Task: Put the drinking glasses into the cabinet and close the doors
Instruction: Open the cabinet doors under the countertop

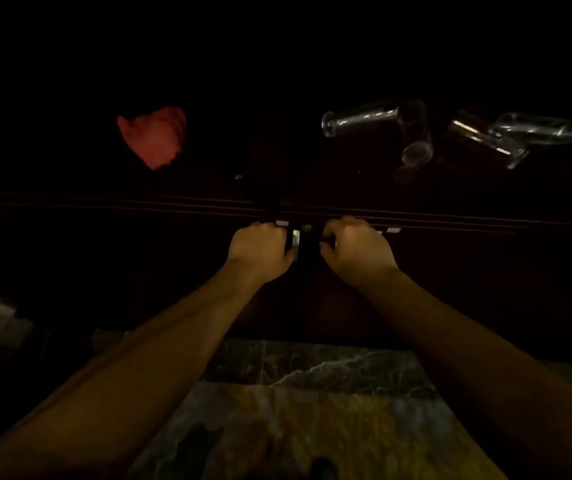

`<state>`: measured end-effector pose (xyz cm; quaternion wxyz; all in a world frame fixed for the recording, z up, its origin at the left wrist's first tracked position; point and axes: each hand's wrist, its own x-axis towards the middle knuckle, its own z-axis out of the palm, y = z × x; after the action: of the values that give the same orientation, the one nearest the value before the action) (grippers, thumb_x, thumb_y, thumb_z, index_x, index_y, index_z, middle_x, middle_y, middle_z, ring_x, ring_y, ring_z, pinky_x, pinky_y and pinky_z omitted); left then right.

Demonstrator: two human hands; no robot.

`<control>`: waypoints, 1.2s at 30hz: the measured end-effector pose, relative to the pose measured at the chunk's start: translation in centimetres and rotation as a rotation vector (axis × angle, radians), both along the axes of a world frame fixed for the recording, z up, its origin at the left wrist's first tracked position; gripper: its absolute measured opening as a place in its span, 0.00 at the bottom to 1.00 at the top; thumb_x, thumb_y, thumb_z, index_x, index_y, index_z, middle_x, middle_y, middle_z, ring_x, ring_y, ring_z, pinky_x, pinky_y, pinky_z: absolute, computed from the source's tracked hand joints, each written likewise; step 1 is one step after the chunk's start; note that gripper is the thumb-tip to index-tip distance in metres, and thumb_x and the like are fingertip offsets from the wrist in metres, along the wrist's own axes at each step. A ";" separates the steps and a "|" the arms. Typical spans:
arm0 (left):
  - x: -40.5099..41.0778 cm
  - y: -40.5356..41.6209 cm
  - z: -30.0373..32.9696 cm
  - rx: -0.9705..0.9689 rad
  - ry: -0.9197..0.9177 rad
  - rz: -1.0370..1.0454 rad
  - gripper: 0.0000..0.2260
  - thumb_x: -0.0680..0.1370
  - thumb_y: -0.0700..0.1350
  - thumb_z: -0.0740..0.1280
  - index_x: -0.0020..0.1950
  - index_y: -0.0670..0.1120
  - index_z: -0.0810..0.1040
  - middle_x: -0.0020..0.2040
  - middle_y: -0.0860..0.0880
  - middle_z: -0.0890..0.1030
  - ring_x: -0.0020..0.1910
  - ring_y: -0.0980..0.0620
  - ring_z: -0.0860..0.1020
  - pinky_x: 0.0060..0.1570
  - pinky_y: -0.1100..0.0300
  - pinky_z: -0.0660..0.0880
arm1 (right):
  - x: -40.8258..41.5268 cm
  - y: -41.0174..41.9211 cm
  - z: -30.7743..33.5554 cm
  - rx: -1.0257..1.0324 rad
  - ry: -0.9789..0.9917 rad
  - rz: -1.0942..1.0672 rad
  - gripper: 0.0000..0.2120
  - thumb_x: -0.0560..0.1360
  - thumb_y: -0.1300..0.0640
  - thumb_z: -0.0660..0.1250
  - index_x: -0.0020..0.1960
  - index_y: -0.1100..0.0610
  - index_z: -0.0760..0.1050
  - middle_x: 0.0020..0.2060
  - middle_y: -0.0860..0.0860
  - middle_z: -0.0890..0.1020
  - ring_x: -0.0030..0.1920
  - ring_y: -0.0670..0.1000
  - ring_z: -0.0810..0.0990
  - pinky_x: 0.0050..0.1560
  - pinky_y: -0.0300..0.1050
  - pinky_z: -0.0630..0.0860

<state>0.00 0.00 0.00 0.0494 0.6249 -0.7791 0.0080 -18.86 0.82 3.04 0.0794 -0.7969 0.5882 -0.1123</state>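
Low on the dark cabinet front, just under the top's front edge, both hands meet at the centre seam: left hand point(258, 249) and right hand point(357, 249), each curled tight around what looks like a door pull, probably to work the two doors point(347, 299) together. Whether the doors are parting or closing I cannot tell. Drinking glasses point(416, 133) sit on the cabinet top toward its far right corner (several lie on their sides, count unclear), none inside yet as far as shows. A reddish object point(154, 136) sits toward the far left, too dim to identify. Pulls are hidden by fingers. Marble floor point(312, 393) below.
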 end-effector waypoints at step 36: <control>-1.2 6.8 -8.7 0.097 0.380 0.242 0.11 0.78 0.55 0.64 0.48 0.48 0.77 0.46 0.47 0.82 0.44 0.43 0.81 0.36 0.57 0.69 | 3.3 2.3 -5.2 -0.140 0.093 0.154 0.18 0.76 0.48 0.65 0.59 0.59 0.78 0.56 0.57 0.80 0.57 0.59 0.78 0.56 0.54 0.77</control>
<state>-1.18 6.78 -8.69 0.1638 0.7057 -0.6747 -0.1416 -15.55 3.15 -2.19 0.0046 -0.8478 0.5188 -0.1095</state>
